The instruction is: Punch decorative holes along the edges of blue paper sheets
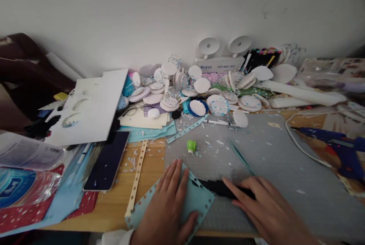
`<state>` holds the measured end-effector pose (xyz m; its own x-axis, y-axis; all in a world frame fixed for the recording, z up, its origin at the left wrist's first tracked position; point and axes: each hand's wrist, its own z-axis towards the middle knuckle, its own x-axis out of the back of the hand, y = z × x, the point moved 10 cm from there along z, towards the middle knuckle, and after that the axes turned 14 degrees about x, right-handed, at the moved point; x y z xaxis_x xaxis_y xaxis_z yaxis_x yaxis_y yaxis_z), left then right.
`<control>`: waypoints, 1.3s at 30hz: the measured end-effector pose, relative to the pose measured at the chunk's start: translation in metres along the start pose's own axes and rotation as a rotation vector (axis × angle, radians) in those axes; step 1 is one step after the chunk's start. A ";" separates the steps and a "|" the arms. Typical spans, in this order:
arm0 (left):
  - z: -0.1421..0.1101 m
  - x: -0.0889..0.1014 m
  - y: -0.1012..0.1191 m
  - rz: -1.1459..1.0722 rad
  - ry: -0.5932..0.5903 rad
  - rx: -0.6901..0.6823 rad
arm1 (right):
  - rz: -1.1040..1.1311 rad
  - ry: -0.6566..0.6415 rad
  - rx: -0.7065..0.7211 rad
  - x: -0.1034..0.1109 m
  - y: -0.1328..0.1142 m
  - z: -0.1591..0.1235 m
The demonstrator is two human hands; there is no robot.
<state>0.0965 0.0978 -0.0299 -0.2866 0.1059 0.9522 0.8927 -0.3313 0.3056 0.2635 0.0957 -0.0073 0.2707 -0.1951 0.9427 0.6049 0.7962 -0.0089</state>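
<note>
My left hand (168,203) lies flat with its fingers spread, pressing a light blue sheet of paper (203,199) whose edges carry punched star-like holes. My right hand (265,203) grips a black utility knife (218,188). The knife's front end points left and meets the sheet's upper right edge; the blade itself is blurred. A narrow blue paper strip (242,157) stands up beyond my right fingers. Ahead of my left hand sits a small bright green object (191,146). All this rests on a grey cutting mat (273,153).
White paper discs (202,85) are heaped along the wall. At right lies a blue glue gun (339,142) with its white cord (295,144). A phone (107,161), a white board (94,104) and a plastic bottle (34,186) occupy the left. Paper scraps dot the mat.
</note>
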 end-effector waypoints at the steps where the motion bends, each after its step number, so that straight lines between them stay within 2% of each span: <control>1: 0.000 0.000 0.001 0.000 -0.002 -0.001 | -0.012 0.014 0.000 0.000 0.000 0.005; 6: 0.000 0.000 0.002 0.019 -0.006 -0.007 | -0.042 0.042 0.012 -0.003 -0.001 0.029; 16: -0.002 0.001 0.002 0.015 0.012 -0.012 | -0.028 0.017 -0.037 -0.020 0.000 0.061; 24: 0.000 0.002 0.002 0.017 0.020 0.001 | -0.050 0.076 -0.069 -0.015 -0.007 0.068; 31: -0.001 0.005 0.003 -0.010 0.025 0.006 | -0.102 0.059 -0.126 -0.019 -0.010 0.073; 35: -0.006 0.009 0.004 0.010 0.080 -0.015 | -0.090 0.166 -0.110 0.000 -0.005 0.056; 37: -0.008 0.010 0.007 0.030 0.121 -0.031 | -0.120 0.249 -0.158 0.018 0.011 0.032; 39: -0.009 0.011 0.010 0.039 0.163 -0.039 | -0.214 0.274 -0.223 0.032 0.033 0.002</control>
<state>0.0988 0.0872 -0.0164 -0.3075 -0.0600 0.9497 0.8908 -0.3691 0.2651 0.2904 0.1169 0.0230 0.2924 -0.5123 0.8075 0.8084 0.5835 0.0775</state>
